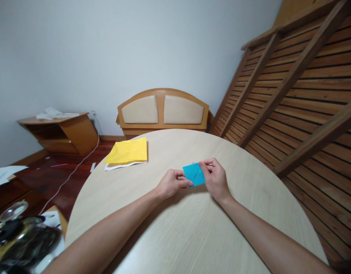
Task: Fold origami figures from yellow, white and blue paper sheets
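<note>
A small folded piece of blue paper [195,174] is held just above the round table [181,236], with crease or fold lines on its face. My left hand [172,183] pinches its lower left part, thumb on top and fingers beneath. At its upper right edge my right hand [216,178] grips it between thumb and fingers. The fingertips under the paper are partly hidden. Farther off to the left on the table lies yellow paper [128,151] on top of white paper [126,165], and neither hand touches them.
Slatted wooden panels [278,99] lean along the right side. A headboard [162,108] stands beyond the table. To the left are a low cabinet [78,133], a white cable [75,169] on the floor, and cluttered items in dark plastic [32,243].
</note>
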`<move>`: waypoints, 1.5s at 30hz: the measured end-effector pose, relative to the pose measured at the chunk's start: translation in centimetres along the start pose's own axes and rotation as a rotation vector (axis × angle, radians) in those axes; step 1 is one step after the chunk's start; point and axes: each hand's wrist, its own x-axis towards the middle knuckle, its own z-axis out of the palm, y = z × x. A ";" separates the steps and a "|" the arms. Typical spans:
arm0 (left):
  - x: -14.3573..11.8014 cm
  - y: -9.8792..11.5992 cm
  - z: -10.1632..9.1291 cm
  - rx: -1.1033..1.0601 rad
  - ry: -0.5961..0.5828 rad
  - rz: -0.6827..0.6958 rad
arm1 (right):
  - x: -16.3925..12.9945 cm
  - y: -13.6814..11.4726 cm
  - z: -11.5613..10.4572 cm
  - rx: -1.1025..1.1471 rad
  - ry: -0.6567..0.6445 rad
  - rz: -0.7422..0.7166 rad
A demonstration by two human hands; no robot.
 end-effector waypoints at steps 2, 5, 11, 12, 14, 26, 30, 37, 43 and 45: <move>0.0 -0.1 -0.1 0.011 -0.002 -0.004 | 0.0 0.1 0.1 -0.002 0.001 0.000; 0.1 -0.3 -0.2 0.029 -0.008 0.011 | -0.1 0.2 0.2 -0.016 0.004 -0.004; 0.0 -0.4 -0.3 0.023 0.012 0.026 | 0.1 0.1 0.2 -0.036 -0.004 0.006; -0.1 -0.4 -0.3 0.023 0.019 0.029 | 0.2 0.1 0.1 -0.038 -0.022 0.003; -0.2 -0.4 -0.3 0.015 0.030 0.043 | 0.3 0.1 -0.2 -0.050 -0.063 -0.015; -0.1 -0.3 -0.4 0.103 0.098 0.206 | -0.3 -0.9 -0.5 -0.241 -0.263 -0.181; -0.3 -0.6 -0.2 0.138 0.063 0.187 | -0.3 -1.1 -0.7 -0.240 -0.311 -0.169; -0.5 -0.6 -0.1 0.226 0.028 0.218 | -0.3 -0.7 -0.4 -0.225 -0.384 -0.137; -0.2 0.4 -0.5 0.108 0.190 0.230 | 0.3 0.1 -0.4 -0.072 -0.342 0.050; -0.2 0.6 -0.6 0.095 0.265 0.244 | 0.3 0.4 -0.4 0.008 -0.398 0.116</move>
